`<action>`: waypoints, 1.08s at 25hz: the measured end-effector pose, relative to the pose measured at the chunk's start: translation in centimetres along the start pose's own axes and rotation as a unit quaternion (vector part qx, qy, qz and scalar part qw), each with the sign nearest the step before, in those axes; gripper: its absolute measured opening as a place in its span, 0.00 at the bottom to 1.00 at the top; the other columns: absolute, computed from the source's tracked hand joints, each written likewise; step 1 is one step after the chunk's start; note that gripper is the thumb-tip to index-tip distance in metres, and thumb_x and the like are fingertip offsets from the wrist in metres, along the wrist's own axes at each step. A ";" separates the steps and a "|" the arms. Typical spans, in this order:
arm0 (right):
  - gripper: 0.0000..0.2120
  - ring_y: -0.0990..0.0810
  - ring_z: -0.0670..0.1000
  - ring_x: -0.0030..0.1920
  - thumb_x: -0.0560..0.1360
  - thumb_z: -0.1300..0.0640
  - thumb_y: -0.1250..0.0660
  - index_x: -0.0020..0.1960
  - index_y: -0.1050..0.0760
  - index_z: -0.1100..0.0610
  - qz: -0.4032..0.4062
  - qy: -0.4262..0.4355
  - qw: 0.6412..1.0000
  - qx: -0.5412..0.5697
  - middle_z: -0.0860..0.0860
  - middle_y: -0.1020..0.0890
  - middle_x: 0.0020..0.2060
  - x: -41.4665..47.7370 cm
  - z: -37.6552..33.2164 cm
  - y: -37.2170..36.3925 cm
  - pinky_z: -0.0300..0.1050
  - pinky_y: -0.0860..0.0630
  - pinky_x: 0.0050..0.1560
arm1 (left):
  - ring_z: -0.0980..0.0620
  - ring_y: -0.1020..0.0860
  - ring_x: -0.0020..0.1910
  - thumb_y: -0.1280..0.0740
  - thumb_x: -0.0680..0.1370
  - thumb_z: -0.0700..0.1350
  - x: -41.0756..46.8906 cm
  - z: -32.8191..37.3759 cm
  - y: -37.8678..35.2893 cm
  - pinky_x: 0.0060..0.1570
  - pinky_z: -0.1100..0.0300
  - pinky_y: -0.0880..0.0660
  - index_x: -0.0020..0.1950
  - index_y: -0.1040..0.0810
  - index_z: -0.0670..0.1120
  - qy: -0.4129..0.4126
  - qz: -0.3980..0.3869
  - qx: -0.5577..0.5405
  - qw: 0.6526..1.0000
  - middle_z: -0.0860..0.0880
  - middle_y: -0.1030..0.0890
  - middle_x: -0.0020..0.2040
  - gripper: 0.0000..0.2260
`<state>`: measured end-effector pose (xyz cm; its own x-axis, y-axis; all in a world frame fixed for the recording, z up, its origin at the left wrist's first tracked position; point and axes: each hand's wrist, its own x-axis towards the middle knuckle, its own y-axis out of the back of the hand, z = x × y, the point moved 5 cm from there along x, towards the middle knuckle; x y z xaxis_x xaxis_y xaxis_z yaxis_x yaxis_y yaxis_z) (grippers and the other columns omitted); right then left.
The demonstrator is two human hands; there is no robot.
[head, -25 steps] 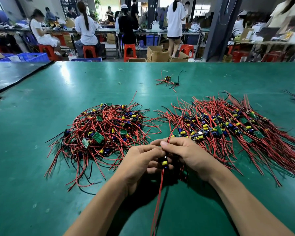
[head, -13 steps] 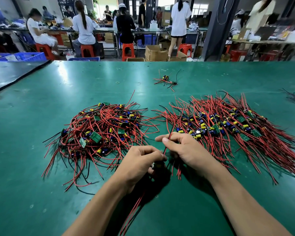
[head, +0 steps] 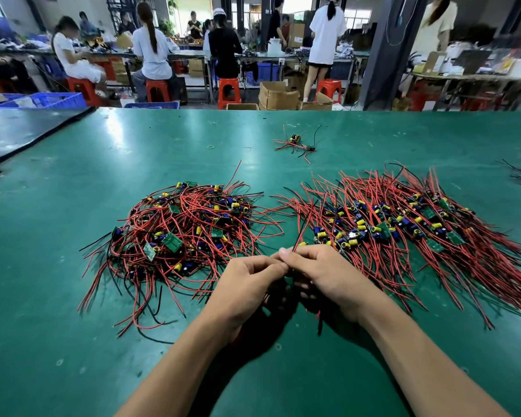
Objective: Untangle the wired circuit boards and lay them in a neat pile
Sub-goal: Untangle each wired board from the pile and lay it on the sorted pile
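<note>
Pinching a red wire (head: 300, 233) with my left hand (head: 247, 285) and right hand (head: 328, 273), curled and touching; tangled heap (head: 181, 233) at ten o'clock, combed pile (head: 403, 227) at two.

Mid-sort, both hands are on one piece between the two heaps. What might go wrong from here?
1. The left hand and right hand pinch a red lead near the tangled heap; pulling may drag snagged neighbours along.
2. The right wrist is close to the near wire ends of the neat pile and may sweep them askew.
</note>
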<state>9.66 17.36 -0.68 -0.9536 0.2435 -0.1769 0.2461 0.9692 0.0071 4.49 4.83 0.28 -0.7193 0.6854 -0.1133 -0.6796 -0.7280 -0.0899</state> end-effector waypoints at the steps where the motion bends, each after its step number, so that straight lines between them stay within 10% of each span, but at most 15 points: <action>1: 0.16 0.37 0.46 0.22 0.80 0.48 0.33 0.50 0.18 0.62 0.006 -0.004 1.000 -0.002 0.49 0.33 0.23 0.0 0.1 0.0 0.36 0.40 0.23 | 0.56 0.21 0.32 0.32 0.78 0.39 0.0 0.0 0.0 0.33 0.66 0.25 0.41 0.16 0.38 -0.005 0.002 0.014 1.000 0.51 0.16 0.35 0.08; 13: 0.15 0.41 0.45 0.23 0.82 0.53 0.36 0.47 0.19 0.63 0.218 0.081 0.971 0.057 0.49 0.37 0.27 0.2 -1.3 3.8 0.36 0.43 0.21 | 0.51 0.25 0.29 0.30 0.76 0.40 -0.5 0.3 -0.8 0.31 0.62 0.28 0.38 0.17 0.43 0.007 -0.086 0.027 0.996 0.44 0.20 0.32 0.07; 21: 0.20 0.42 0.42 0.18 0.81 0.53 0.37 0.33 0.24 0.59 0.146 -0.026 0.911 0.384 0.48 0.31 0.27 -0.1 -1.8 3.7 0.34 0.44 0.16 | 0.50 0.26 0.30 0.29 0.75 0.41 -0.6 0.2 -0.9 0.33 0.59 0.32 0.38 0.16 0.45 0.012 -0.113 0.017 0.993 0.44 0.20 0.33 0.06; 27: 0.20 0.42 0.41 0.19 0.80 0.49 0.37 0.36 0.20 0.60 0.115 -0.026 0.915 0.385 0.47 0.31 0.28 -0.3 -2.0 3.6 0.33 0.45 0.17 | 0.49 0.26 0.30 0.29 0.75 0.42 -0.6 0.1 -0.7 0.32 0.61 0.31 0.39 0.16 0.43 0.030 -0.100 0.024 0.994 0.44 0.19 0.33 0.06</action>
<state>10.50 20.88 1.40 -0.8563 0.4169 -0.3048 0.5081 0.5745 -0.6417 5.42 4.91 0.52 -0.5597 0.8137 -0.1569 -0.8158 -0.5743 -0.0687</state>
